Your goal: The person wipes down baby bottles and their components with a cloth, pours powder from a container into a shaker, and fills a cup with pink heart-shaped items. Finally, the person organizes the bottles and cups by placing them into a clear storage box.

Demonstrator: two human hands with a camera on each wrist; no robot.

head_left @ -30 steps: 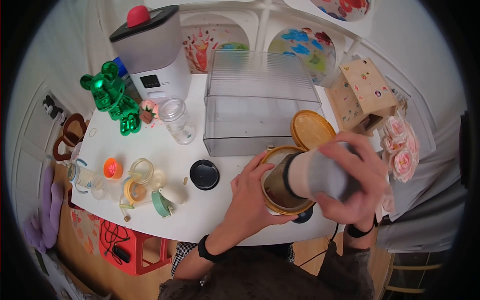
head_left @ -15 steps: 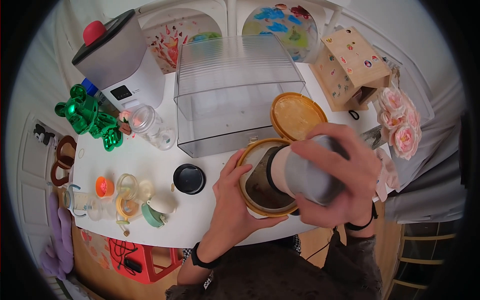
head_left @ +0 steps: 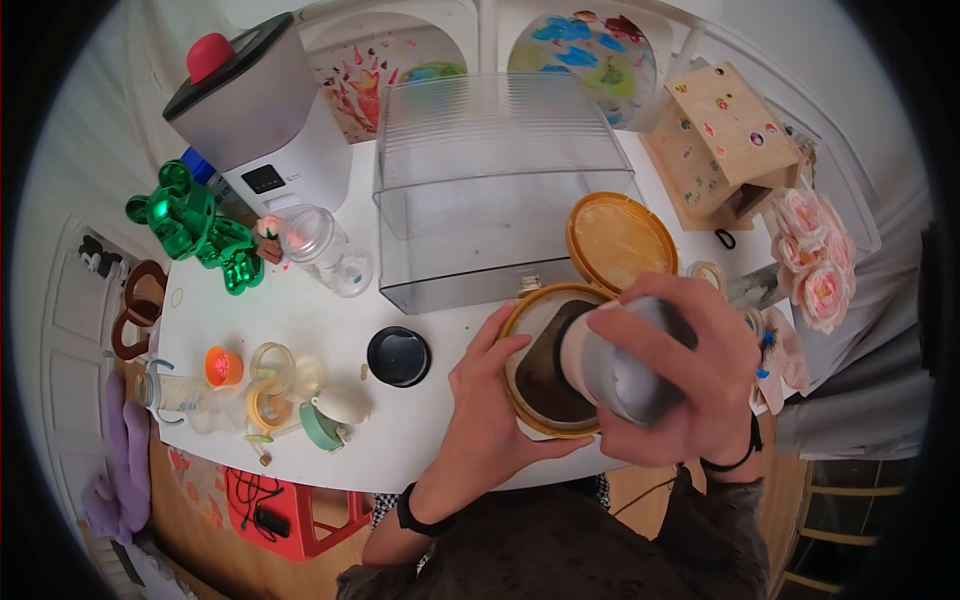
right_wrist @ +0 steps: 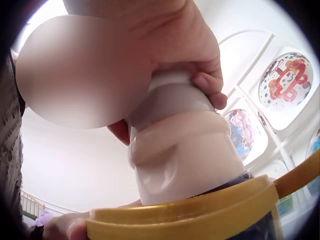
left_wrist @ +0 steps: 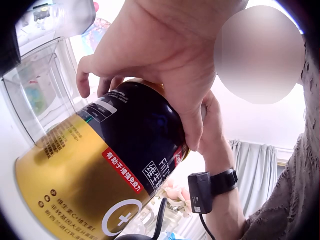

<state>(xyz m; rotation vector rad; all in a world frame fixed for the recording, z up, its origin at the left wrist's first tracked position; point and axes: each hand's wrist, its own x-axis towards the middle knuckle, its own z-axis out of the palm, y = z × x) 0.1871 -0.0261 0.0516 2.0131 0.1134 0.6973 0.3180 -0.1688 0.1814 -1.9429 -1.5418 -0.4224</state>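
My left hand (head_left: pixel 480 405) grips the rim of a gold and dark blue can (left_wrist: pixel 120 160), whose yellow hinged lid (head_left: pixel 622 243) stands open behind it. In the left wrist view that hand (left_wrist: pixel 165 55) spans the can's top. My right hand (head_left: pixel 700 370) is curled round a grey and pale pink container (head_left: pixel 635 365), tilted with its dark-rimmed end at the can's mouth. From the right wrist, the container (right_wrist: pixel 185 155) meets the yellow rim (right_wrist: pixel 190 215), fingers of the right hand (right_wrist: pixel 170 40) wrapped on its grey end. The container hides part of the can's inside.
Left of the can lies a round black lid (head_left: pixel 399 357). A clear box (head_left: pixel 480 235) stands behind, a glass jar (head_left: pixel 330 255) beside it. Bottle parts (head_left: pixel 270 405) lie front left; a wooden house (head_left: pixel 722 150) and pink flowers (head_left: pixel 822 265) stand at the right.
In the head view the scene shifted left and then slightly back right. Both hands keep their grips; the grey container has turned a little over the can's mouth.
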